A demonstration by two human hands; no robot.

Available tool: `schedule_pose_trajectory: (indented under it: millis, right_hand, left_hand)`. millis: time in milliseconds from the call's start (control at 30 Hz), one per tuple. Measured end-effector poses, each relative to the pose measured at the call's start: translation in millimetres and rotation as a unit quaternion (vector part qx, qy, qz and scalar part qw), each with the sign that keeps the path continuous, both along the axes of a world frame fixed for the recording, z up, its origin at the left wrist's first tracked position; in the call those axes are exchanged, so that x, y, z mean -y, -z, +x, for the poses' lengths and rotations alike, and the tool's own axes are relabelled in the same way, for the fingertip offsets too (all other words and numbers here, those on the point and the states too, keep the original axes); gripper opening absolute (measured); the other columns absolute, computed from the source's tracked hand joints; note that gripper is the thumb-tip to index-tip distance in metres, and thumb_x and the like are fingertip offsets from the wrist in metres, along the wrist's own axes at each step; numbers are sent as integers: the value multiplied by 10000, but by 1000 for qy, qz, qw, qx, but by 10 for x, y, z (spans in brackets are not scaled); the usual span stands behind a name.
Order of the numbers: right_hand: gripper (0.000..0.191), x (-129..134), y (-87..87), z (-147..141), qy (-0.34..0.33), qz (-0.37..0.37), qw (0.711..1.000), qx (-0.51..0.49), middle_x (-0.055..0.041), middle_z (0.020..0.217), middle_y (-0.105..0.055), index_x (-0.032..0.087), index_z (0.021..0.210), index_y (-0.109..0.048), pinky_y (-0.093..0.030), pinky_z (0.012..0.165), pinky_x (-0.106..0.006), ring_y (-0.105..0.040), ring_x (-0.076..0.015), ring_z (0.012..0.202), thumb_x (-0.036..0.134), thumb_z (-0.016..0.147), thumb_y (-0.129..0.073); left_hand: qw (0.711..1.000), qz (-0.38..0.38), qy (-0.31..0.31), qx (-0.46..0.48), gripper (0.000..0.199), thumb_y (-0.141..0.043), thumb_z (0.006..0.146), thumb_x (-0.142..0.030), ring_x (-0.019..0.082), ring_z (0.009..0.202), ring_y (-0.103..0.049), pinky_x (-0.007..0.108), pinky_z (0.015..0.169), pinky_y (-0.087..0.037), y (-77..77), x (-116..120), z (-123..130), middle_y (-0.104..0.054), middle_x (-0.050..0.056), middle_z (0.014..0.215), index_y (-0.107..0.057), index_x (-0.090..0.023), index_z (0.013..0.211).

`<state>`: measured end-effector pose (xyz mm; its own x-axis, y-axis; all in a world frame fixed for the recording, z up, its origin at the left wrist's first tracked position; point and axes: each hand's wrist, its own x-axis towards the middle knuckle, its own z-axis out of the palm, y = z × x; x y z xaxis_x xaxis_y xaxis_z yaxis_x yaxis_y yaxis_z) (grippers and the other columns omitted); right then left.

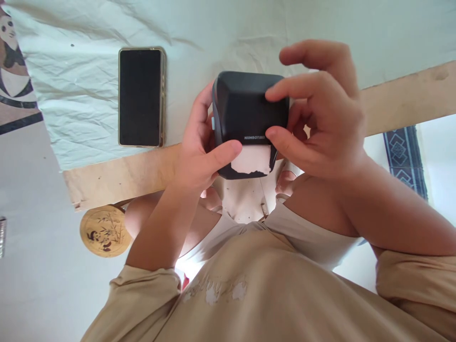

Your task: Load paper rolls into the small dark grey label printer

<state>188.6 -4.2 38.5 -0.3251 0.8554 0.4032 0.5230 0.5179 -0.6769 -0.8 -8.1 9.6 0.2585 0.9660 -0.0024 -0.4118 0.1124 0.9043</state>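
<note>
Left grip (197, 154) on black device (245, 107), "NIIMBOT" lettering (252, 137) — white paper (252, 159) below

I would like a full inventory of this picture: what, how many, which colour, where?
NIIMBOT device: one, black, upper centre
paper strip: one, white, at device's lower front
cloth: one, pale green, top
phone: one, black screen, on the cloth
wooden edge: one, light brown, along the cloth's near side
panda picture: one, multicoloured, top left
round panda panel: one, yellowish, lower left
patterned textile: one, dark blue, right
unclear object: one, silvery, far left edge
floor: one, whitish, left
shirt: one, tan, bottom
shorts: one pair, whitish, lower centre
forearms and legs: two each, lower half
left grip: one bare hand, holding the device's left side
right grip: one bare hand, at the device's right side
</note>
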Motion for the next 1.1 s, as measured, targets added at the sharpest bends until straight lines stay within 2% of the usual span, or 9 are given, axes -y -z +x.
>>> schedule_pose_trajectory:
  millis: [100,167,267,400,500,700,800,933,1100]
  right_hand:
    - [524,1,36,-39,-38,-46,998,-22,-62,1409,-450,255,1322,-418,-498,595,-234,-604,-138,988,357,833,-576]
    - [607,-18,82,-58,-71,-46,996,-24,-74,1398,-467,245,1356,-343,-539,778,-298,-568,-182,1127,434,827,-572]
    - [659,-56,167,-65,-100,-44,993,-48,-91,1399,-457,236,1333,-313,-495,994,-371,-516,-207,1223,508,802,-592]
    - [640,-84,241,-61,-120,-94,984,-91,-82,1421,-421,266,1341,-283,-510,933,-356,-547,-189,1147,483,815,-577]
    - [627,-88,230,-76,-111,-93,986,-83,-83,1421,-417,270,1338,-296,-511,890,-346,-548,-183,1114,477,816,-575]
    - [527,-99,207,-103,-109,-65,986,-107,-79,1385,-459,229,1284,-365,-516,862,-314,-478,-186,1267,413,833,-563]
    - [557,-125,240,-72,-121,-62,984,-117,-60,1407,-449,233,1293,-368,-521,979,-319,-449,-183,1329,482,832,-557]
    - [567,-141,248,-20,-123,-44,987,-95,-13,1417,-455,252,1303,-387,-411,1181,-267,-433,-138,1361,548,841,-529]
    - [600,-147,259,14,-123,16,989,-77,-59,1412,-467,130,1311,-377,-358,1210,-275,-437,-129,1350,533,875,-463]
  left_hand:
    - [999,-9,-46,-23,368,-731,722,-409,173,889,-624,279,740,-505,-58,35,53,-628,21,981,-622,-285,1050]
    - [997,-19,-64,-32,284,-738,715,-379,143,732,-597,243,601,-452,-87,52,79,-603,14,834,-645,-264,957]
    - [998,-24,-57,-22,266,-755,700,-373,114,598,-546,226,493,-386,-87,55,80,-569,4,737,-655,-251,915]
    - [999,-27,-22,-17,232,-709,772,-355,105,621,-561,223,517,-414,-60,42,31,-590,4,769,-651,-254,972]
    - [999,-32,-5,-14,246,-710,782,-362,113,685,-600,241,575,-451,-56,38,4,-608,5,826,-644,-247,989]
    - [1000,-13,-19,-21,345,-715,775,-449,131,733,-620,266,611,-431,34,-5,-10,-635,-1,831,-651,-228,1032]
    - [999,43,3,-6,361,-743,751,-435,108,680,-612,228,551,-443,93,-37,-12,-654,-10,813,-650,-207,1015]
    - [998,54,-17,3,286,-722,777,-345,72,603,-596,172,482,-438,87,-41,33,-623,-20,738,-641,-152,971]
    - [997,73,-17,19,306,-698,799,-312,68,571,-562,179,459,-431,66,-38,103,-609,8,725,-646,-69,977]
